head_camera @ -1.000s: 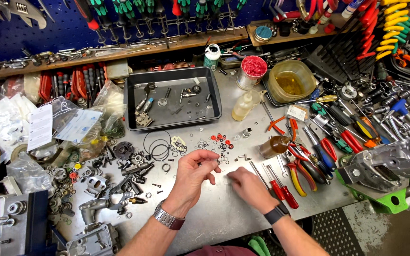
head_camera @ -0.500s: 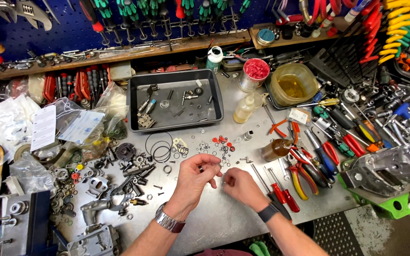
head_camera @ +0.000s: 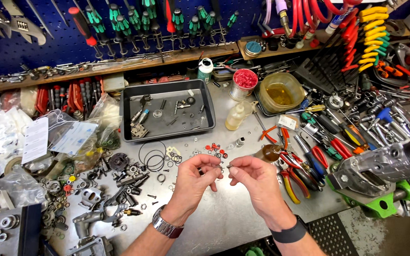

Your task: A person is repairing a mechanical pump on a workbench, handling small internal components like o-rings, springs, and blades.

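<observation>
Over the middle of a metal workbench [head_camera: 224, 223], my left hand [head_camera: 196, 182] and my right hand [head_camera: 255, 182] are raised close together, fingertips almost meeting. Each pinches a tiny metal part; the part in the left looks like a small ring or washer [head_camera: 221, 169], the one in the right like a short pin [head_camera: 229, 167]. A metal watch sits on my left wrist, a black band on my right. Just beyond the fingertips lie small red washers [head_camera: 214, 149] and black O-rings [head_camera: 153, 156] on the bench.
A dark metal tray [head_camera: 129, 132] with small parts stands behind the hands. Loose metal parts and plastic bags crowd the left. Pliers and screwdrivers [head_camera: 309, 161] lie right, beside a grey and green machine body [head_camera: 385, 175]. Bottles, tins and a yellowish tub [head_camera: 281, 92] stand behind; tools hang on the blue pegboard.
Both hands have lifted from the bench and come together, the right hand moving left toward the left hand; the fingertips now nearly meet with the small parts between them.
</observation>
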